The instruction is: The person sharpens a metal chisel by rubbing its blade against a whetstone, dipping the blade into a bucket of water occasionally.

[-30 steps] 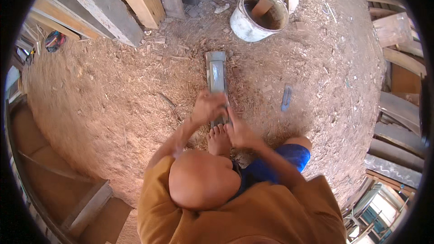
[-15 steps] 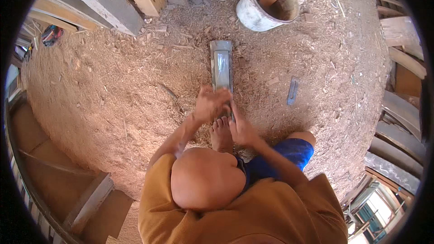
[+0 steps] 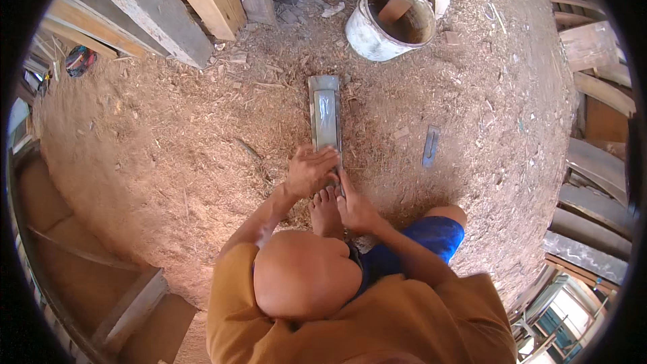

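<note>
Room to pass lies left of the grey block (image 3: 325, 118) and between it and the metal piece (image 3: 428, 156) at right; a bucket (image 3: 377, 39) blocks far right, timbers (image 3: 151, 10) far left, a foot (image 3: 326, 217) near.

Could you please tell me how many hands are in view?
2: the left hand is over the near part of the grey block, and the right hand is just right of the toes. No others show.

Both hands (image 3: 310, 171) slightly farther back along the grey block (image 3: 325, 113) than earlier
</note>
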The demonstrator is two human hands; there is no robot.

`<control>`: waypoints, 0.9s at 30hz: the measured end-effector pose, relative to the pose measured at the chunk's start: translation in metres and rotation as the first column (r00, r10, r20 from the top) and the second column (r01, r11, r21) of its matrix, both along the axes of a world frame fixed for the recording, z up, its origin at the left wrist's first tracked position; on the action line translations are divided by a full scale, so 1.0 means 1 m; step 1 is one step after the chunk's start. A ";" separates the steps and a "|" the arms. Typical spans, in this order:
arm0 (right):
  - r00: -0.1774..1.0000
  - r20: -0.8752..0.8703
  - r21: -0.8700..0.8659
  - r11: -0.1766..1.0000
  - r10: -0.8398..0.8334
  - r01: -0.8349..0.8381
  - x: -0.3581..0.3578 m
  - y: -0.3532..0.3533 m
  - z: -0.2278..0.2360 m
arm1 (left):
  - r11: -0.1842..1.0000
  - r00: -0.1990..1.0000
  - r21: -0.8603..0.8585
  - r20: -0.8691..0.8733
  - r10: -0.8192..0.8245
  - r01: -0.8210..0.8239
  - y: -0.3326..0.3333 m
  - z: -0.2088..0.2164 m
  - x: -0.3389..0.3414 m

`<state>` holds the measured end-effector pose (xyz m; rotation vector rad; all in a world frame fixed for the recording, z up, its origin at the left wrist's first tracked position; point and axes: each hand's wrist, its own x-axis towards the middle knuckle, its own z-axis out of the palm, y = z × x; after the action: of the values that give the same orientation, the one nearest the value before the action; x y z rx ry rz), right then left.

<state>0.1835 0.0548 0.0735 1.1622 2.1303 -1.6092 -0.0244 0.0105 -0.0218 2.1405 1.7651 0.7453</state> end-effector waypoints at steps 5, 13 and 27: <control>0.996 -0.018 0.098 0.992 -0.082 0.083 -0.073 0.078 -0.022 | 0.996 0.997 0.059 -0.032 0.068 -0.066 0.085 0.011 -0.068; 0.997 -0.079 -0.017 1.000 -0.023 0.022 -0.019 0.037 -0.002 | 0.964 0.991 -0.250 0.074 0.111 -0.090 0.013 0.033 -0.010; 0.990 -0.057 -0.147 0.982 -0.128 0.118 -0.027 0.044 -0.013 | 0.974 0.993 -0.201 0.037 0.115 -0.106 0.026 0.017 -0.026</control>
<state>0.1564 0.0985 0.0602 1.2325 1.9775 -1.8449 -0.0506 0.0364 -0.0044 1.8926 1.8607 0.6119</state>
